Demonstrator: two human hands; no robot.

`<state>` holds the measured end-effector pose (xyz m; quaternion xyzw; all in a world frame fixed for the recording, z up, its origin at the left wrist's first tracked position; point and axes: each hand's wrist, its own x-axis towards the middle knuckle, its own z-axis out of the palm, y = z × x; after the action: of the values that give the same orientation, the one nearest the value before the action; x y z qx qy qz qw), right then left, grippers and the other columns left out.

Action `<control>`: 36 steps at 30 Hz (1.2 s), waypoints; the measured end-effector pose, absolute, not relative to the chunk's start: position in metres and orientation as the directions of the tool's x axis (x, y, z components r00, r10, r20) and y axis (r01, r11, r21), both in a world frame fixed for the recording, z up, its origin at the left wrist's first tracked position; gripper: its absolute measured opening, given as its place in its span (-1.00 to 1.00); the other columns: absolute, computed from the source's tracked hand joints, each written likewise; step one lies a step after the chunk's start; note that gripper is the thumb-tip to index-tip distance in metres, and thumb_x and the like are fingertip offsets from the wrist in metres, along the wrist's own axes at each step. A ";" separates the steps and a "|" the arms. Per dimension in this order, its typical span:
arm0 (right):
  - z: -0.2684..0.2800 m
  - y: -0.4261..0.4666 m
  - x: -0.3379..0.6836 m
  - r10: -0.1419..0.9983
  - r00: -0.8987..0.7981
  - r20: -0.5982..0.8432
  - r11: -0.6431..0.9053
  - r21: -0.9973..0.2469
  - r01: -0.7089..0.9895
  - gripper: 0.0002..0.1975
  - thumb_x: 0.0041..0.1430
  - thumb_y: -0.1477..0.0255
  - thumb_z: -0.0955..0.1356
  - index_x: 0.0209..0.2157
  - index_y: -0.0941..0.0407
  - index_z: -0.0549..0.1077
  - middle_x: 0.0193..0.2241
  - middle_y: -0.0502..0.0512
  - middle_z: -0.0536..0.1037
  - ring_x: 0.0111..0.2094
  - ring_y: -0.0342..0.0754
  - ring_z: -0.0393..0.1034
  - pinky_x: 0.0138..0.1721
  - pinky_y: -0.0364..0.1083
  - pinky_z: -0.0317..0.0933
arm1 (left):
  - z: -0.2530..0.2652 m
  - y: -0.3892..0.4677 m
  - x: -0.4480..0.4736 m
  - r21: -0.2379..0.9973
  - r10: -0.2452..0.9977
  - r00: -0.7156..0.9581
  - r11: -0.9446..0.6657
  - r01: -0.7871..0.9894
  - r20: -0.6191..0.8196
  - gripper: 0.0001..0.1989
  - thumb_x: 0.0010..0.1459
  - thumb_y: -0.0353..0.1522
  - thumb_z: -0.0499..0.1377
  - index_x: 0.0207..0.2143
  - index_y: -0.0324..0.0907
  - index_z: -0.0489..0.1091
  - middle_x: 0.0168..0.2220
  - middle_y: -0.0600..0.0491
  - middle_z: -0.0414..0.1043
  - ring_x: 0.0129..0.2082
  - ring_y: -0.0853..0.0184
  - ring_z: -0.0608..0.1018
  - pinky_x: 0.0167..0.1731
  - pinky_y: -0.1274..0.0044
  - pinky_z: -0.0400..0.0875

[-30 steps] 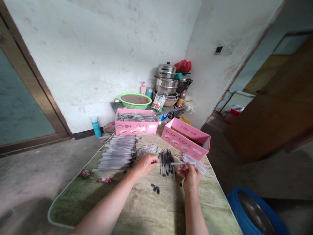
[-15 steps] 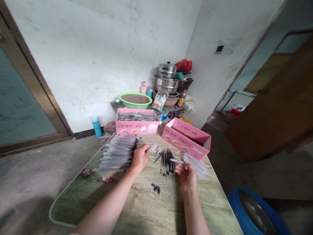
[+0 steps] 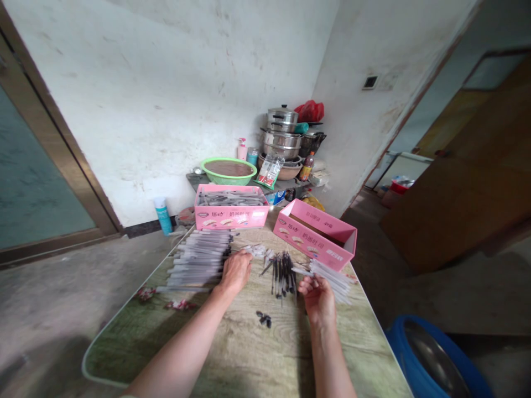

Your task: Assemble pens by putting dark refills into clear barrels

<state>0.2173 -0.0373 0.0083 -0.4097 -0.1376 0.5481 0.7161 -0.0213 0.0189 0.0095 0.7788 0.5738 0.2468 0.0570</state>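
My left hand (image 3: 237, 272) is closed, its fingertips down at a small pile of white pieces (image 3: 258, 251); what they pinch, if anything, is hidden. Left of it lies a row of clear pen barrels with dark ends (image 3: 197, 260). Palm up, my right hand (image 3: 317, 298) has its fingers curled around a whitish pen barrel (image 3: 302, 271). Beside that hand are more clear barrels (image 3: 332, 281). Between the hands lies a bunch of dark pen refills (image 3: 284, 275). Several small black caps (image 3: 264, 319) lie nearer to me.
A pink box (image 3: 232, 217) full of pens stands at the table's back left, and another pink box (image 3: 315, 235) sits at the back right. Behind them, a shelf holds a green basin (image 3: 229, 180) and stacked pots (image 3: 282, 141). A blue tub (image 3: 435, 354) is on the right floor.
My left hand has drawn slightly left, and its fingertips have come down at the white pieces. My right hand and its barrel have shifted only slightly.
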 end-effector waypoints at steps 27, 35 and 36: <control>0.009 -0.038 0.209 0.925 0.351 -0.144 0.105 -0.792 -0.602 -0.74 -0.26 0.37 0.53 -0.52 0.15 0.44 -0.61 0.07 0.58 -0.63 -0.05 0.48 -0.65 -0.14 0.39 | 0.008 0.020 -0.011 0.973 0.954 0.296 0.031 -0.230 0.040 -0.67 0.01 -0.27 0.31 -0.20 -0.29 0.52 -0.32 -0.09 0.54 -0.32 0.28 0.54 -0.22 0.47 0.41; 0.013 -0.039 0.200 0.932 0.346 -0.104 0.113 -0.825 -0.554 -0.72 -0.23 0.34 0.56 -0.50 0.17 0.48 -0.60 0.07 0.57 -0.64 -0.08 0.47 -0.65 -0.16 0.38 | 0.012 0.016 -0.008 0.944 0.938 0.346 0.096 -0.316 0.020 -0.66 -0.06 -0.29 0.37 -0.23 -0.29 0.50 -0.33 -0.05 0.50 -0.37 0.31 0.53 -0.31 0.48 0.43; 0.013 -0.039 0.199 0.934 0.343 -0.098 0.116 -0.826 -0.551 -0.72 -0.23 0.34 0.56 -0.49 0.17 0.48 -0.60 0.08 0.57 -0.64 -0.08 0.47 -0.65 -0.16 0.38 | 0.013 0.016 -0.007 0.945 0.936 0.351 0.094 -0.314 0.024 -0.66 -0.06 -0.30 0.37 -0.24 -0.30 0.50 -0.34 -0.05 0.50 -0.38 0.32 0.53 -0.31 0.49 0.42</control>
<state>0.1990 -0.0394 0.0132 -0.4103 -0.2334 0.5233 0.7095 -0.0070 0.0157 0.0129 0.4823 0.3226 0.4696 0.6654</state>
